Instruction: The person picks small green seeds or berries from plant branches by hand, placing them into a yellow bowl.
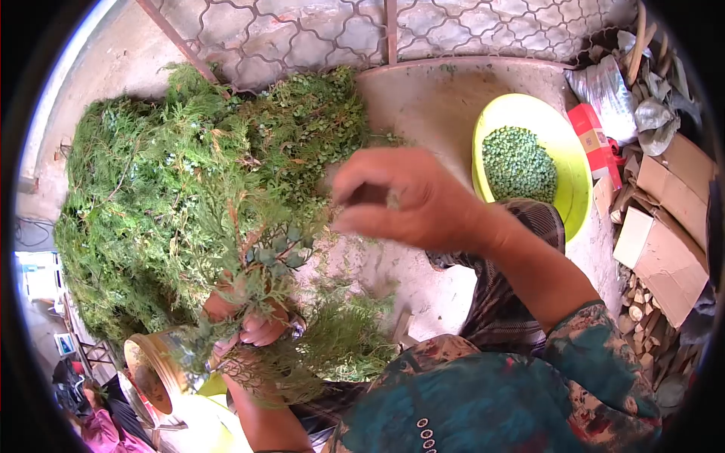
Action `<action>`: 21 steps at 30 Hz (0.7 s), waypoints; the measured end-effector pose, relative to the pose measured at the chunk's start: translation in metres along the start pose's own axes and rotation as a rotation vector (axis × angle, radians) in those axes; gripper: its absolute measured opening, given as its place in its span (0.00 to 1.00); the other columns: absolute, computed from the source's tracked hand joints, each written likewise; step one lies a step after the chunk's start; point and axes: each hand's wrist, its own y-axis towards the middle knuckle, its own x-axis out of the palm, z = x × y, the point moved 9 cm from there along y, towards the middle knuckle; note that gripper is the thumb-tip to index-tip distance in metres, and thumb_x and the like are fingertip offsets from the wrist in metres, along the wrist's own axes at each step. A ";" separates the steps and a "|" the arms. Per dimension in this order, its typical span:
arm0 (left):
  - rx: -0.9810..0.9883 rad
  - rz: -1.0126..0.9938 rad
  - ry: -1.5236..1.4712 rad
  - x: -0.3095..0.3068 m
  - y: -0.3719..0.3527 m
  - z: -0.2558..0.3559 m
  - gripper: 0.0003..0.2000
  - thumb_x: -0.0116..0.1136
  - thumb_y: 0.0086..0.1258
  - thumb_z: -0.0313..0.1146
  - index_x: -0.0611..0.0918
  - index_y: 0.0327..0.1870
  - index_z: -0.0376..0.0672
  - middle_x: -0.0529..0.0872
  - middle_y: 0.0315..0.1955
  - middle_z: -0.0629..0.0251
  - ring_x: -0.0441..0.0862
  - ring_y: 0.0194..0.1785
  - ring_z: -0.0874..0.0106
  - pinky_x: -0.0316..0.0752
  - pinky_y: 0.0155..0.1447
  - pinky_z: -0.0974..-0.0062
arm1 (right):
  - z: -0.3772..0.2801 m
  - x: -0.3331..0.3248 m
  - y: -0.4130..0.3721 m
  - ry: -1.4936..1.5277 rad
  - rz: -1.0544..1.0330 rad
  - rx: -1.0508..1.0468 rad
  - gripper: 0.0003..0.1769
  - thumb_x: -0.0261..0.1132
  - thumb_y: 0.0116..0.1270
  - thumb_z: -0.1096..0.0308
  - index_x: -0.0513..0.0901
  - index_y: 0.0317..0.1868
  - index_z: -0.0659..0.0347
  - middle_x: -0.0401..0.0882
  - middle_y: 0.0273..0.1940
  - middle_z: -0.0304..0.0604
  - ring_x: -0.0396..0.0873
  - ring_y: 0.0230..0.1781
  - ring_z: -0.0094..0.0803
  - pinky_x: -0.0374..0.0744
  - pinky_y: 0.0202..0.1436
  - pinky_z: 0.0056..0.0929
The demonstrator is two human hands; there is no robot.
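My left hand (260,323) is closed around a leafy evergreen sprig (260,257) with blue-green berries, and feathery branch ends hang over the wrist. To the right of the sprig, my right hand (408,196) is raised above the floor, blurred by motion. Its thumb and fingers curve with a gap between their tips. A small pale-green spot shows inside the curl, too blurred to name. Beyond my left hand spreads a big heap of cut evergreen branches (151,204). Past my right forearm stands a yellow-green basin (578,177) holding many small green berries (517,164).
A metal lattice (317,38) runs along the far wall. Flattened cardboard (672,260), a red box (593,140) and chopped wood (638,313) lie at the right. A tipped, dirty bucket (155,370) is at lower left. Loose sprigs (351,325) lie near my lap.
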 end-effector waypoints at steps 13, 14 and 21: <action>0.224 0.822 0.257 -0.018 -0.009 0.015 0.13 0.52 0.66 0.30 0.72 0.47 0.30 0.76 0.15 0.58 0.65 0.10 0.76 0.58 0.11 0.82 | -0.004 0.048 0.020 0.120 -0.135 -0.083 0.15 0.64 0.61 0.62 0.77 0.42 0.63 0.77 0.31 0.50 0.76 0.32 0.46 0.73 0.35 0.35; 0.222 0.821 0.255 -0.017 -0.007 0.015 0.13 0.52 0.66 0.30 0.72 0.47 0.30 0.76 0.15 0.58 0.65 0.10 0.76 0.58 0.11 0.82 | -0.008 0.042 0.019 0.034 -0.075 -0.182 0.13 0.63 0.61 0.63 0.77 0.41 0.64 0.77 0.31 0.50 0.76 0.32 0.46 0.73 0.35 0.35; 0.289 0.756 0.083 -0.020 -0.002 0.013 0.12 0.51 0.67 0.30 0.74 0.47 0.32 0.77 0.18 0.60 0.65 0.11 0.77 0.58 0.14 0.81 | 0.008 0.046 0.016 0.262 -0.071 0.029 0.19 0.65 0.56 0.59 0.76 0.39 0.67 0.77 0.28 0.52 0.77 0.31 0.44 0.74 0.38 0.36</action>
